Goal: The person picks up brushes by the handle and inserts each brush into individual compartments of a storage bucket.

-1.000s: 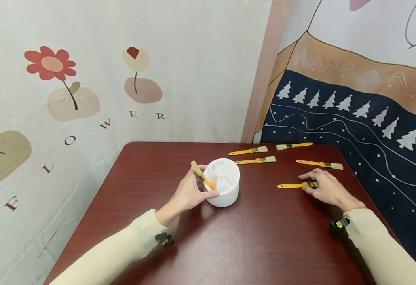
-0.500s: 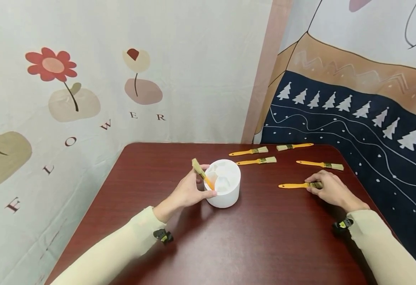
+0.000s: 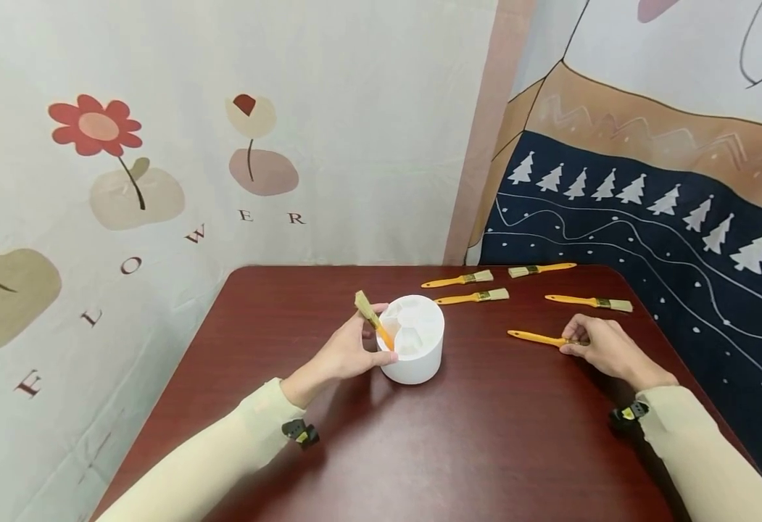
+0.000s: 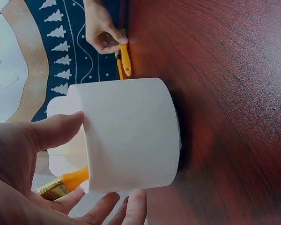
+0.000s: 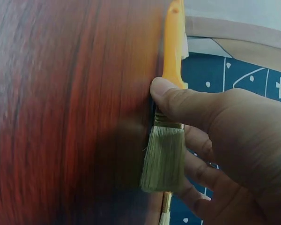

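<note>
My left hand [image 3: 341,355] grips the near-left side of a white round holder [image 3: 416,368] with several compartments, its thumb on the rim. In the left-side compartment a paintbrush [image 3: 367,310] leans to the left, bristles up and yellow handle down. Towards the right of the table, my right hand [image 3: 605,351] pinches another yellow-handled paintbrush [image 3: 532,336] by its metal band. In the right wrist view the thumb lies across that band, and the pale bristles [image 5: 164,159] hang beside the fingers. The handle of this brush points left, towards the holder.
Behind the holder lie two paintbrushes, a farther brush [image 3: 457,280] and a nearer brush [image 3: 472,296]. Two more, a back brush [image 3: 542,270] and a right brush [image 3: 589,301], lie beyond my right hand. Printed cloths [image 3: 367,145] hang behind the dark red table [image 3: 472,449].
My right hand has moved slightly right and taken hold of the paintbrush at its metal band; the handle end now tilts up. My left hand stays on the holder.
</note>
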Tool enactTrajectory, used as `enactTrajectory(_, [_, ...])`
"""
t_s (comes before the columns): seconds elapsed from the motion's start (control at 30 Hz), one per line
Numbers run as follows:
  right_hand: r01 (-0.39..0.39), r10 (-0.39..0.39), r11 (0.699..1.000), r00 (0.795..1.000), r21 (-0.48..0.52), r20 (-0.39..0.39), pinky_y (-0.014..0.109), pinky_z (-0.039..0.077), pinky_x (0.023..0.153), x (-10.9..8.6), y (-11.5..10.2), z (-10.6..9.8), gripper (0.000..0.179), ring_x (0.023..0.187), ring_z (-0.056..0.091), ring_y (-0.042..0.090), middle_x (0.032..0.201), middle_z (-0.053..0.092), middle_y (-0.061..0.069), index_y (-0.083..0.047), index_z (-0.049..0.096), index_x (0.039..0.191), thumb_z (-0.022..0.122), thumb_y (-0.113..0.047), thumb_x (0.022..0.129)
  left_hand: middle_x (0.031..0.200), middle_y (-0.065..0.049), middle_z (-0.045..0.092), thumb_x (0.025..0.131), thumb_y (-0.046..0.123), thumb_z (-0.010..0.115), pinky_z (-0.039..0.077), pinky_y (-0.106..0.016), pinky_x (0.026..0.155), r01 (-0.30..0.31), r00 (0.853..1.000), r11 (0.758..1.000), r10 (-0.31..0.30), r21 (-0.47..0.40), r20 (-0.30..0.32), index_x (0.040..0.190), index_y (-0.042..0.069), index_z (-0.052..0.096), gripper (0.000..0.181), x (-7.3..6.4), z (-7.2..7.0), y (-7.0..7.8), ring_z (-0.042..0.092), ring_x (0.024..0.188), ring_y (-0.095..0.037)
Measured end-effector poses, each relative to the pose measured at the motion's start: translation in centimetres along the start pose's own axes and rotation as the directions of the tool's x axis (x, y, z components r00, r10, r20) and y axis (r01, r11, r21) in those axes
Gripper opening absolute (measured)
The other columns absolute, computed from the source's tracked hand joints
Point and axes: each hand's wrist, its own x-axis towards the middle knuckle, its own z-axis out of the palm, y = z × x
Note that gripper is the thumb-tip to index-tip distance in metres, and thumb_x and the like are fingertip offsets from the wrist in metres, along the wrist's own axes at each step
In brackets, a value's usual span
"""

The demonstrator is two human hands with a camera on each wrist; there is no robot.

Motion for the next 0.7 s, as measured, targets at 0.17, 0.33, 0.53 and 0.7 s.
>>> enactTrajectory(0.17, [0.019, -0.018, 1.000, 1.000, 0.014, -0.018, 0.020, 0.056, 0.080, 0.0, -0.5, 0.2, 0.020, 0.091, 0.069, 0.015, 0.099, 0.078, 0.001, -0.013, 0.074, 0.108, 0.092, -0.014, 0.101, 0.147, -0.017, 0.074, 0.091, 0.019, 0.099, 0.055, -0.059, 0.118, -0.005, 1.000, 1.000, 0.005, -0.013, 0.001, 0.173, 0.014, 0.052, 0.095, 0.0, 0.2, 0.0, 0.071, 0.136, -0.037])
enactTrajectory(0.33, [0.015, -0.013, 0.999, 0.999, 0.041, -0.046, 0.022, 0.056, 0.079, 0.0, -1.6, 0.5, 0.020, 0.089, 0.068, 0.013, 0.103, 0.078, 0.003, -0.013, 0.075, 0.113, 0.091, -0.021, 0.104, 0.150, -0.017, 0.073, 0.092, 0.017, 0.099, 0.056, -0.058, 0.120, 0.004, 1.000, 1.000, -0.004, -0.024, 0.009, 0.174, 0.015, 0.051, 0.095, -0.1, 0.2, -0.2, 0.071, 0.137, -0.037])
enactTrajectory(0.53, [-0.001, 0.015, 0.993, 0.993, 0.114, -0.117, 0.015, 0.057, 0.075, -0.1, -2.6, 0.6, 0.025, 0.094, 0.075, 0.023, 0.112, 0.081, 0.012, -0.011, 0.076, 0.122, 0.090, -0.022, 0.105, 0.155, -0.021, 0.070, 0.093, 0.013, 0.097, 0.059, -0.060, 0.120, -0.013, 1.000, 0.998, 0.014, -0.069, 0.021, 0.175, 0.011, 0.049, 0.095, -0.2, 0.0, -0.2, 0.072, 0.140, -0.043])
enactTrajectory(0.7, [0.037, -0.006, 0.990, 0.975, 0.135, -0.222, 0.003, 0.052, 0.080, -0.6, -3.7, 0.6, 0.025, 0.105, 0.085, 0.037, 0.122, 0.083, 0.019, -0.011, 0.081, 0.126, 0.091, -0.020, 0.104, 0.156, -0.021, 0.070, 0.093, 0.014, 0.097, 0.058, -0.061, 0.123, -0.016, 1.000, 0.997, 0.017, -0.072, 0.013, 0.174, 0.010, 0.048, 0.095, -0.3, 0.0, -0.1, 0.071, 0.143, -0.044])
